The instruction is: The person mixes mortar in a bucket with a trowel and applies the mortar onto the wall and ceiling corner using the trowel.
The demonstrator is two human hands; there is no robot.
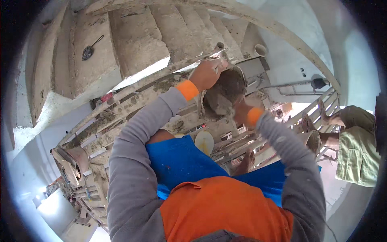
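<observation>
A mortar-crusted container (242,76), probably a bucket, is tilted in front of me with wet grey mortar (231,84) inside. My left hand (207,74) is closed around its upper left edge. Low on its right side is my right hand (240,111), smeared by motion, so its fingers do not read clearly. Between the hands a smoother, lighter grey patch (217,104) shows at the container's lower part; whether it is a tool blade or mortar, I cannot tell.
Rough concrete stairs (137,38) rise along the far side, with a small black looped object (88,52) on one step. Wooden scaffold poles (109,117) run below me, with gaps between. At right stands another person in green trousers (356,155). A pipe end (260,50) protrudes near the wall.
</observation>
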